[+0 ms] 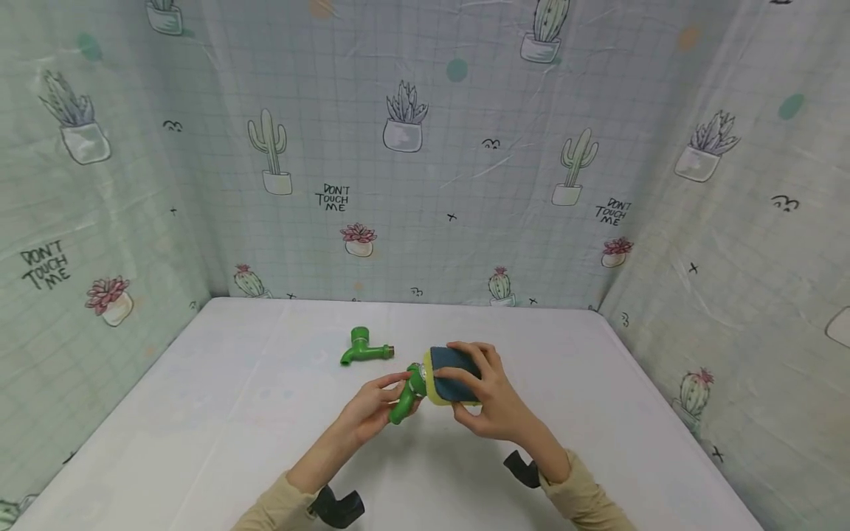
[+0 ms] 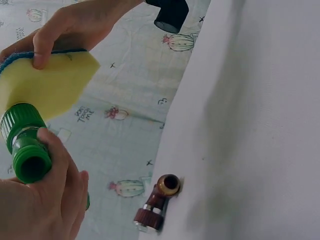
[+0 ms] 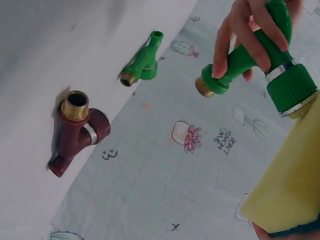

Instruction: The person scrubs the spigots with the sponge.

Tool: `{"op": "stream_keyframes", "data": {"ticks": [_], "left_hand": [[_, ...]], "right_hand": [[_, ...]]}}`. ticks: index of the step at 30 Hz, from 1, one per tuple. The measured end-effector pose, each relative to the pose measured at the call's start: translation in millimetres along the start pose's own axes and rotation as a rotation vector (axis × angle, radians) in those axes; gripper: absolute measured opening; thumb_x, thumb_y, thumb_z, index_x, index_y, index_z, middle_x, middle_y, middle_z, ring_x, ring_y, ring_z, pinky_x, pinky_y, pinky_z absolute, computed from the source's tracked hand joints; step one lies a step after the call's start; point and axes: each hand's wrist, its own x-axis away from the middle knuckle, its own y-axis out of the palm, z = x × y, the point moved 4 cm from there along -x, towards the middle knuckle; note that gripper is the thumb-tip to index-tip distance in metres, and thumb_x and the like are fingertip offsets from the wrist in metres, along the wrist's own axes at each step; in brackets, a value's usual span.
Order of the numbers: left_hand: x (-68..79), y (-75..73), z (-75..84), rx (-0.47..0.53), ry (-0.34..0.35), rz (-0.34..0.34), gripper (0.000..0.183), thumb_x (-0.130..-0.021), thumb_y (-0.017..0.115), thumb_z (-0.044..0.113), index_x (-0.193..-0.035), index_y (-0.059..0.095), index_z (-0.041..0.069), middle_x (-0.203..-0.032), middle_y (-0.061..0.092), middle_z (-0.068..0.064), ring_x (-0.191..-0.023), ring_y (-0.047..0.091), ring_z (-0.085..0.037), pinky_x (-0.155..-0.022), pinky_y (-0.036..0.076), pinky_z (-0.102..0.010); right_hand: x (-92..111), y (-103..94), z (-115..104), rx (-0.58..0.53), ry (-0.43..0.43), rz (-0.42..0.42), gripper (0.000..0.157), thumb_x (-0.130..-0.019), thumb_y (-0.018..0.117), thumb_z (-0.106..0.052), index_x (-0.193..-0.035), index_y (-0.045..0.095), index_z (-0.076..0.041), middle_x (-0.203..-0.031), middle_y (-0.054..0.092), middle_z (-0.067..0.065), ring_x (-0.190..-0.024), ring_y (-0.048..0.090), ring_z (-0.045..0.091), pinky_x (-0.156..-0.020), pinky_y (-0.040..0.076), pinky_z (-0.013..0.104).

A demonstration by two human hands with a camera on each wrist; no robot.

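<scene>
**Left Hand Clamped on Green Tap, Right Hand on Sponge**

Both grips are closed on something. The left hand (image 1: 372,408) holds a green tap (image 1: 402,405) over the white table (image 1: 265,420), its fingers curled round the body between the threaded brass end and the ridged cap (image 3: 292,89). The brass end (image 3: 204,87) sticks out free of the fingers, and the open mouth of the spout (image 2: 33,169) faces the left wrist camera.

The right hand (image 1: 490,394) pinches a sponge (image 1: 446,360) by its edges: fingers parted and laid over the dark blue face, thumb on the opposite side, pressing the yellow foam near the rim in the left wrist view. The gap between thumb and fingers is filled by the sponge. Its yellow side is against the tap's cap, so the two things touch in front of the person, between the hands.

A second green tap (image 1: 361,352) lies on the table beyond the left hand. A dark red tap (image 3: 72,135), also brass-threaded, lies on the table near it in the right wrist view. Behind the table hangs a cactus-print cloth (image 1: 451,162).
</scene>
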Motion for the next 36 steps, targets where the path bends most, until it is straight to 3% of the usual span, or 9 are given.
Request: {"op": "stream_keyframes", "data": {"ticks": [3,6,12,15,18,27,33,36], "left_hand": [[1.4,4.7,-3.4,-0.004,-0.033,-0.105,0.048,-0.095,0.040,0.012,-0.135,0.024,-0.008,-0.132,0.040,-0.026,-0.107,0.057,-0.025,-0.091,0.047,-0.040],[3.5,7.9,-4.1,-0.073,-0.036,-0.194,0.049,-0.094,0.043,0.013,-0.135,0.024,-0.006,-0.130,0.042,-0.027,-0.113,0.052,-0.031,-0.093,0.044,-0.047],[8.3,14.4,-5.4,-0.282,-0.011,-0.288,0.052,-0.086,0.056,0.007,-0.132,0.033,-0.002,-0.112,0.057,-0.028,-0.098,0.061,-0.033,-0.081,0.052,-0.043],[9.9,16.9,-5.6,-0.330,0.010,-0.270,0.051,-0.084,0.058,0.005,-0.129,0.037,-0.004,-0.106,0.060,-0.028,-0.091,0.065,-0.031,-0.077,0.054,-0.040],[9.8,17.0,-5.8,-0.346,0.028,-0.206,0.049,-0.082,0.060,0.003,-0.126,0.041,-0.006,-0.103,0.061,-0.027,-0.086,0.066,-0.030,-0.075,0.055,-0.039],[7.5,13.7,-0.8,-0.403,0.077,-0.059,0.047,-0.082,0.060,-0.001,-0.125,0.043,-0.008,-0.112,0.055,-0.027,-0.087,0.065,-0.033,-0.074,0.055,-0.037],[5.5,15.5,-1.0,-0.407,0.058,-0.053,0.044,-0.082,0.059,0.000,-0.123,0.045,-0.008,-0.110,0.057,-0.029,-0.087,0.066,-0.032,-0.072,0.056,-0.036],[4.5,18.3,-1.8,-0.402,0.057,-0.055,0.043,-0.082,0.058,-0.001,-0.123,0.045,-0.008,-0.110,0.057,-0.028,-0.087,0.066,-0.031,-0.072,0.056,-0.035]], "right_hand": [[-2,1.1,-3,0.043,-0.014,0.025,0.036,-0.082,0.053,-0.036,-0.118,0.051,-0.031,-0.134,0.037,0.008,-0.116,0.029,0.025,-0.083,0.040,0.049],[-3,1.6,-4,0.052,-0.020,0.045,0.036,-0.087,0.044,-0.050,-0.117,0.052,-0.030,-0.132,0.039,0.008,-0.115,0.031,0.025,-0.084,0.038,0.048],[-6,2.7,-7,0.078,-0.076,0.056,0.033,-0.088,0.043,-0.051,-0.111,0.058,-0.031,-0.126,0.045,0.009,-0.109,0.036,0.024,-0.082,0.036,0.045],[-6,3.0,-8,0.104,-0.117,0.048,0.031,-0.088,0.043,-0.049,-0.108,0.059,-0.031,-0.124,0.047,0.009,-0.108,0.038,0.025,-0.082,0.035,0.045],[-5,2.7,-4,0.097,-0.126,0.051,0.030,-0.088,0.044,-0.048,-0.106,0.061,-0.031,-0.122,0.049,0.009,-0.107,0.040,0.025,-0.084,0.035,0.047],[3,0.0,24,0.081,-0.035,0.054,0.031,-0.087,0.045,-0.049,-0.101,0.064,-0.029,-0.118,0.054,0.008,-0.102,0.041,0.022,-0.081,0.038,0.046],[-12,-2.2,17,-0.095,-0.011,0.055,0.025,-0.085,0.056,-0.039,-0.107,0.061,-0.027,-0.122,0.051,0.010,-0.105,0.039,0.021,-0.079,0.040,0.045],[-20,2.8,9,-0.118,-0.036,0.016,0.023,-0.085,0.057,-0.036,-0.107,0.061,-0.027,-0.121,0.052,0.009,-0.103,0.041,0.021,-0.078,0.042,0.044]]}}
